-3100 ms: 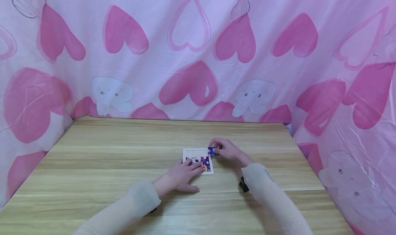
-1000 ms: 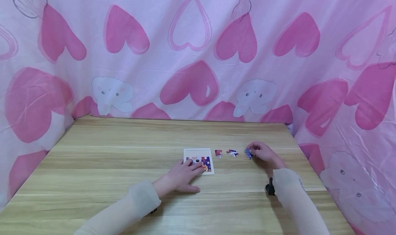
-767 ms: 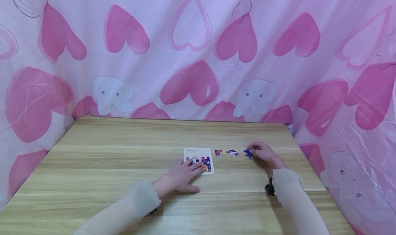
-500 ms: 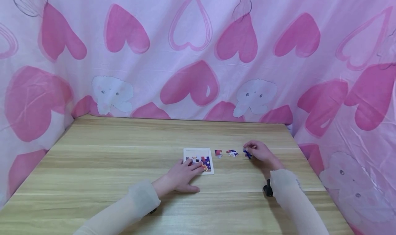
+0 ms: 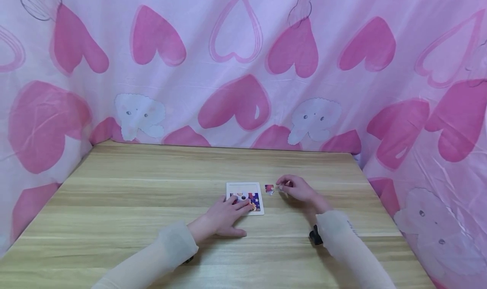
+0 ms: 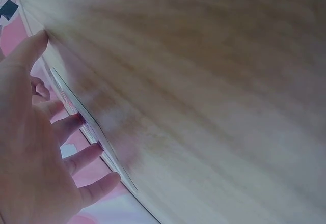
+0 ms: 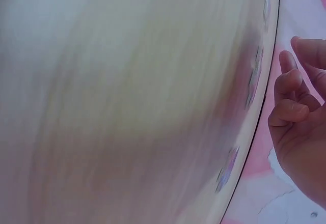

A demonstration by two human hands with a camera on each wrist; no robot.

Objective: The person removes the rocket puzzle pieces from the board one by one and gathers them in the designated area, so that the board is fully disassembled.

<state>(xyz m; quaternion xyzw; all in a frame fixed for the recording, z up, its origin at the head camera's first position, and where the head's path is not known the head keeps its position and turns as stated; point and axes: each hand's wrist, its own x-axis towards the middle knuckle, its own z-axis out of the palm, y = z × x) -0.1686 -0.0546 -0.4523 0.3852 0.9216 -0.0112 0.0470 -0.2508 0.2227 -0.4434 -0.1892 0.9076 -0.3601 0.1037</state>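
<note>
My left hand [image 5: 224, 215] rests with its fingers spread on a small white-framed jigsaw puzzle board [image 5: 261, 204]. Blue and orange pieces fill the lower part of that board; its upper strip is bare white. In the left wrist view, the fingertips [image 6: 94, 152] touch the board. Just right of the board lies a red and white puzzle piece [image 5: 269, 189]. My right hand [image 5: 300, 189] hovers over the loose pieces, fingers loosely bent. In the right wrist view, loose puzzle pieces [image 7: 253, 79] lie on the table below this hand [image 7: 300, 107], which holds nothing.
The wood-grain table [image 5: 152, 187] reaches back to a pink curtain [image 5: 228, 90] printed with hearts, which also encloses both sides. Black wrist cameras [image 5: 316, 235] are worn under the sleeves.
My right hand has let go of the far-right blue puzzle piece and moved left over the middle one, hiding it mostly. Before that it set pieces down rightward. My left hand stays put.
</note>
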